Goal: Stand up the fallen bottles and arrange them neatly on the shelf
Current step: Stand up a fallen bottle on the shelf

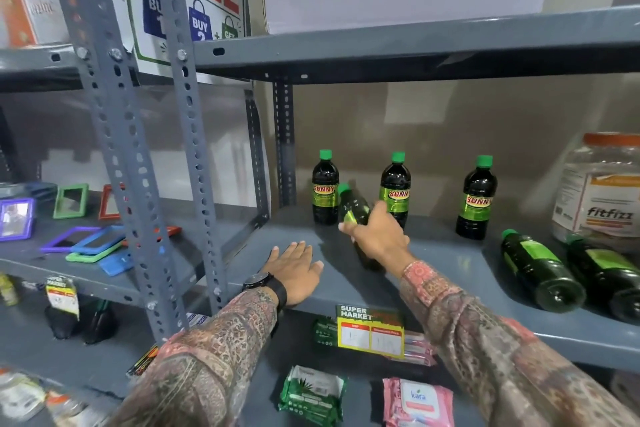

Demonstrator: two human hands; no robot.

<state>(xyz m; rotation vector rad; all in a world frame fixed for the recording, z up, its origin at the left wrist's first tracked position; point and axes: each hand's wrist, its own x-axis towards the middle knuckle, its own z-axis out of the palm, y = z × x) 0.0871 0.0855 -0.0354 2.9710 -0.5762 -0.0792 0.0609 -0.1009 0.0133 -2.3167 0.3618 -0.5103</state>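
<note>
Three dark green-capped Sunny bottles stand upright at the back of the grey shelf [433, 253]: a left one [325, 194], a middle one [395, 189] and a right one [476, 199]. My right hand [375, 236] grips a fourth bottle [353, 210], tilted with its cap pointing up and back between the left and middle bottles. My left hand [294, 270] rests flat and open on the shelf's front edge. Two more bottles lie on their sides at the right, one [540, 270] beside the other [606, 274].
A large clear Fitfizz jar [599, 191] stands at the far right behind the fallen bottles. A price tag [370, 331] hangs off the shelf front. Wipe packs [311, 395] lie on the lower shelf. Perforated steel uprights [194, 156] and coloured frames [86, 243] are to the left.
</note>
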